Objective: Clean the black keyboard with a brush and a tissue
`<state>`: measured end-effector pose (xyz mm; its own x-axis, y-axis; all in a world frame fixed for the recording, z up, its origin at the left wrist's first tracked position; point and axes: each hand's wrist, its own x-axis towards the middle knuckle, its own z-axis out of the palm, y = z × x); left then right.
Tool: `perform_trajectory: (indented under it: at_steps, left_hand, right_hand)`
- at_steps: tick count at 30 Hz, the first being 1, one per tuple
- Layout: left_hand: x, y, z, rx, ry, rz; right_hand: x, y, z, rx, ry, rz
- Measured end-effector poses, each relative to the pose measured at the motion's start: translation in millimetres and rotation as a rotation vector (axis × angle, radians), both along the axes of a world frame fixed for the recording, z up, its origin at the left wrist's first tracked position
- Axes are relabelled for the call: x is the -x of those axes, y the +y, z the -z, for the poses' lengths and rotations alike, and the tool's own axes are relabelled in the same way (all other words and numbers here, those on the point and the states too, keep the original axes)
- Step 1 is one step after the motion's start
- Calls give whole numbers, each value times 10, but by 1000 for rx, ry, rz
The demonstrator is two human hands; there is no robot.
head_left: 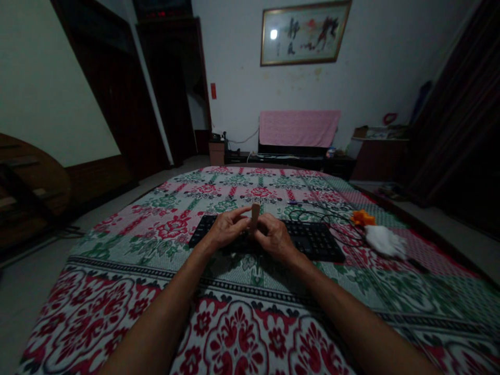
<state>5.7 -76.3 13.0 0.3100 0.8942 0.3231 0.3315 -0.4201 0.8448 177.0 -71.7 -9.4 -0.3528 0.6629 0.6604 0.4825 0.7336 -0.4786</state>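
A black computer keyboard (312,240) lies across the patterned cloth in front of me. Above its middle, a narrow flat brown stick (255,213) stands nearly upright between my hands; its lower end is hidden by the fingers. My right hand (273,237) is closed around the stick's lower part, fingers curled. From the other side, my left hand (228,227) brings its thumb and index finger to the stick in a pinch. Both hands cover the central keys. It is too dim to make out what the stick's lower end looks like.
A red, green and white patterned cloth (238,333) covers the table. Right of the keyboard lie a looped black cable (312,212), an orange item (363,217), a white crumpled cloth (386,242) and a small dark object (419,265). A pink towel (299,128) hangs by the far wall.
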Motion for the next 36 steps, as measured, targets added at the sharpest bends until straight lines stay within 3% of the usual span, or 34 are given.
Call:
perform_trajectory:
  at_steps: [3,6,8,11,15,22,27,32,36]
  left_hand:
    - [96,69,53,-52,81,-151]
    - [261,190,148,-239,228,-421]
    - [388,274,220,-319,371,-521]
    - [548,359,297,-265,595,-647]
    - [618,408,313,-164,733,-617]
    - [482,503,313,-150,694,-315]
    - [451,496,326,-171,732,-322]
    - [430,470,310,-159,793,-337]
    - [421,462,310,-166,815,-338]
  right_hand:
    - [-62,51,3,104,38,33]
    - [-153,117,9,145,83,72]
    - [-214,159,12,162,93,69]
    - [-289,203,5,244,92,48]
    - [-343,216,-23,341,54,27]
    - [-360,228,1,382,61,-19]
    - [-369,202,-18,293,-58,-38]
    - [-220,127,-48,227,-7,-37]
    - [-59,111,30,201,-47,-138]
